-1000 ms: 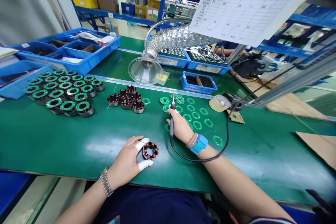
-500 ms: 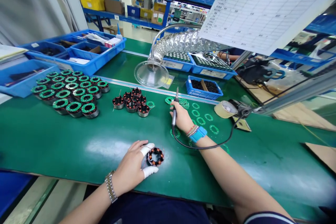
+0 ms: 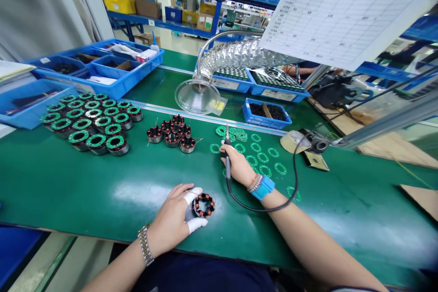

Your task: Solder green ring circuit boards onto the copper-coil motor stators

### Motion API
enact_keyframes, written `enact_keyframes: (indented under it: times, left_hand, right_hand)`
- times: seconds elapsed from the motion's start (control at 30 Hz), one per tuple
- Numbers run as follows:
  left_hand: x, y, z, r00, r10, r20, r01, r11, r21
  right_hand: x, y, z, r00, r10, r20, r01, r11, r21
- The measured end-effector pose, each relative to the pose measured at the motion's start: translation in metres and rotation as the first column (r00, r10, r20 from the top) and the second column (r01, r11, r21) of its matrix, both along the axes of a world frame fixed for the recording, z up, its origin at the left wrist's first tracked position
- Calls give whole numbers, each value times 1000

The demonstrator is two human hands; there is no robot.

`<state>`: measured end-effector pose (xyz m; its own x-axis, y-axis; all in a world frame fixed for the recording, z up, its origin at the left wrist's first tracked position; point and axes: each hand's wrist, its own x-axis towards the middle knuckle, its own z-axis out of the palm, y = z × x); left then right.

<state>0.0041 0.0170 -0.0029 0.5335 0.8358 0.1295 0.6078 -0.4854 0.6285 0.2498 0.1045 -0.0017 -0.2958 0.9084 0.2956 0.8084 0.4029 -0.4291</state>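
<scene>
My left hand [image 3: 173,221], with white finger cots on thumb and forefinger, pinches a round motor stator [image 3: 204,205] with copper windings against the green bench mat [image 3: 85,182]. My right hand [image 3: 238,164] is wrapped round a soldering iron [image 3: 227,148], tip pointing up and away, its black cable looping right. It hovers among several flat green ring boards [image 3: 260,155] scattered on the mat. A small cluster of bare stators [image 3: 170,134] stands just left of the iron's tip.
Several stators topped with green rings [image 3: 91,121] stand at the left. Blue bins [image 3: 99,66] line the back left. A clear fume funnel on a foil hose [image 3: 197,96], a blue parts tray [image 3: 267,114], a tape roll [image 3: 293,141] and an iron stand [image 3: 318,146] sit behind.
My right hand has lowered and drawn back a little with the iron, settling over the green rings. My left hand keeps its pinch on the stator in the same spot.
</scene>
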Motion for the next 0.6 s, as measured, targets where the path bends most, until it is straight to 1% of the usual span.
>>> enact_keyframes:
  times: [0.1, 0.2, 0.33, 0.6]
  left_hand:
    - [0, 0, 2, 1000, -5, -31, 5, 1000, -9]
    - [0, 0, 3, 998, -6, -62, 6, 1000, 0]
    - [1, 0, 3, 996, 0, -94, 3, 1000, 28]
    - [4, -1, 4, 993, -6, -115, 12, 998, 56]
  right_hand:
    - [18, -27, 3, 998, -61, 7, 61, 998, 4]
    - [24, -50, 4, 998, -66, 10, 66, 998, 3]
    - [21, -74, -1, 1000, -11, 18, 11, 1000, -22]
    - [13, -123, -9, 999, -19, -26, 18, 999, -38]
